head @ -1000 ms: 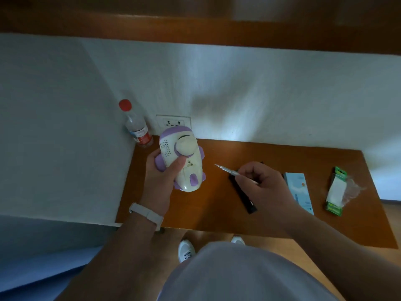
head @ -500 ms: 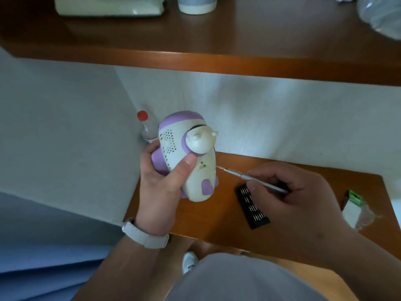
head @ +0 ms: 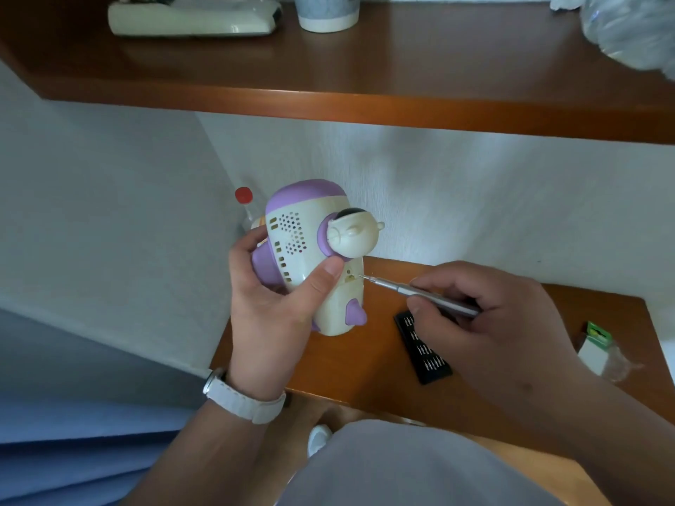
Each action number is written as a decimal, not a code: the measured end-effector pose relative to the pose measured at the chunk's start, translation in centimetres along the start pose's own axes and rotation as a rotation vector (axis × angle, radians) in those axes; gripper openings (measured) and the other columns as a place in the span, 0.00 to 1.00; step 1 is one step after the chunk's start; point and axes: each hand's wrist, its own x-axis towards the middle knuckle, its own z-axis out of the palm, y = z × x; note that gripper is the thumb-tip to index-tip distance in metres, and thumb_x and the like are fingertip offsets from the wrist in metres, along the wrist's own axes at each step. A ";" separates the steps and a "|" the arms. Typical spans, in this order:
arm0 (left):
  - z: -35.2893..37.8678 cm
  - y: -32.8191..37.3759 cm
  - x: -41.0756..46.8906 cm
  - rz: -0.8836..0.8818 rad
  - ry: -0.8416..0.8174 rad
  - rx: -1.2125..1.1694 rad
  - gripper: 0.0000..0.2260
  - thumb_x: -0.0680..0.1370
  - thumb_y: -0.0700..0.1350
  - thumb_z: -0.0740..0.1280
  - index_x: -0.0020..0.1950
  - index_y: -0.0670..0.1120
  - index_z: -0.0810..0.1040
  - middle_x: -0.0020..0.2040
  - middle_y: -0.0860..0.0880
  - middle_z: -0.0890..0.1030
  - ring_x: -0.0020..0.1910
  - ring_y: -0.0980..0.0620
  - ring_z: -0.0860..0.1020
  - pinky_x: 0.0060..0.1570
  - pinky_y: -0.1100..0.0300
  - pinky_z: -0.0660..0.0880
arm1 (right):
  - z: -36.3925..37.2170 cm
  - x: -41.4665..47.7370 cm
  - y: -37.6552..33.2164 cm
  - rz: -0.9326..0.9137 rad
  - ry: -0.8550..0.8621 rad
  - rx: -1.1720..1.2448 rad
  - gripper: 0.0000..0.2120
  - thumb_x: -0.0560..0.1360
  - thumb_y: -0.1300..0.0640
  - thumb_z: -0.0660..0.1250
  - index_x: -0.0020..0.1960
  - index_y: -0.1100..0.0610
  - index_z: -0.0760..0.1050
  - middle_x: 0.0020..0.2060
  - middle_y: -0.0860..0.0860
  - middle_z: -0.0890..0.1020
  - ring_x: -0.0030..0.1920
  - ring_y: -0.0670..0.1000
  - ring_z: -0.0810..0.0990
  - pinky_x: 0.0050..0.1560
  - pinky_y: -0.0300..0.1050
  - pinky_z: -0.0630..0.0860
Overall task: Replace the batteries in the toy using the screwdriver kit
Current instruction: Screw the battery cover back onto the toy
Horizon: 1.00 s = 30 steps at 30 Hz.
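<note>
You wear a white watch (head: 252, 405) on the wrist behind your left hand (head: 270, 312), its strap broad and its round case silvery. Your left forearm (head: 175, 458) and right forearm (head: 602, 414) are bare. A pale grey garment (head: 401, 469) covers your lap, with one white shoe (head: 319, 438) beneath it.
</note>
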 end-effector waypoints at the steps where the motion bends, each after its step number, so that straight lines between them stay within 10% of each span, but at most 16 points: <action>1: 0.0 0.0 0.0 0.006 0.001 0.003 0.33 0.63 0.58 0.79 0.64 0.54 0.69 0.53 0.58 0.83 0.52 0.55 0.84 0.40 0.62 0.82 | 0.0 0.0 0.0 -0.002 0.006 -0.004 0.03 0.71 0.54 0.69 0.42 0.46 0.80 0.34 0.45 0.80 0.33 0.47 0.77 0.29 0.32 0.71; 30: 0.9 -0.6 0.4 0.092 -0.039 0.145 0.37 0.63 0.60 0.77 0.67 0.53 0.66 0.54 0.64 0.78 0.55 0.62 0.80 0.40 0.69 0.79 | 0.6 0.7 1.1 0.116 -0.101 -0.066 0.03 0.71 0.47 0.65 0.43 0.44 0.77 0.31 0.43 0.78 0.33 0.45 0.77 0.32 0.32 0.72</action>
